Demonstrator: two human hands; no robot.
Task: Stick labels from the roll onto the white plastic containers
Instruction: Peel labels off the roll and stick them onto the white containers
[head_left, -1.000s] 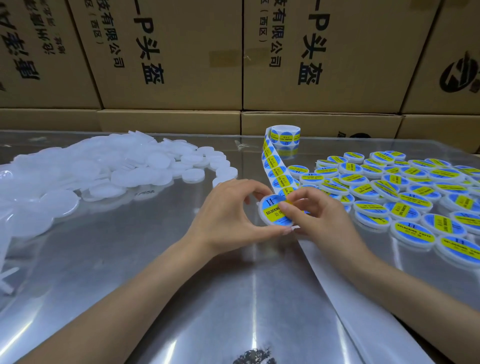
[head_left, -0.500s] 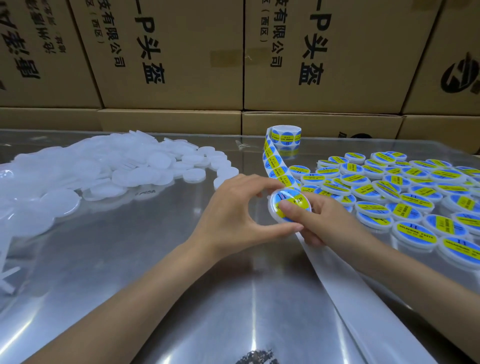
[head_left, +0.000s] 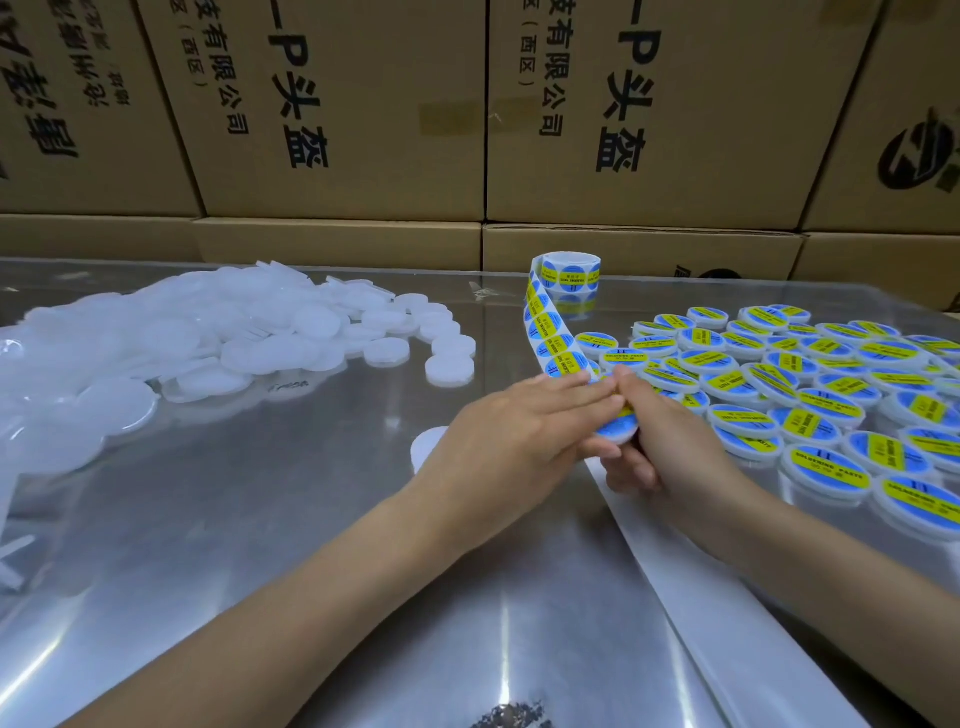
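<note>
A round white container with a blue and yellow label sits between my hands at table centre. My right hand holds it from below with its fingers curled round the rim. My left hand lies flat on it, straight fingers pressing on the label and covering most of it. The label roll stands at the back, and its strip of labels runs down to my hands. Several unlabelled white containers are heaped at the left. Several labelled containers lie at the right.
The bare backing strip trails from my hands toward the bottom right over the shiny metal table. One white container lies just behind my left hand. Cardboard boxes are stacked along the far edge.
My left hand let go of the container's rim and flattened over the label. My right hand went from pressing the label with a finger to holding the container from beneath.
</note>
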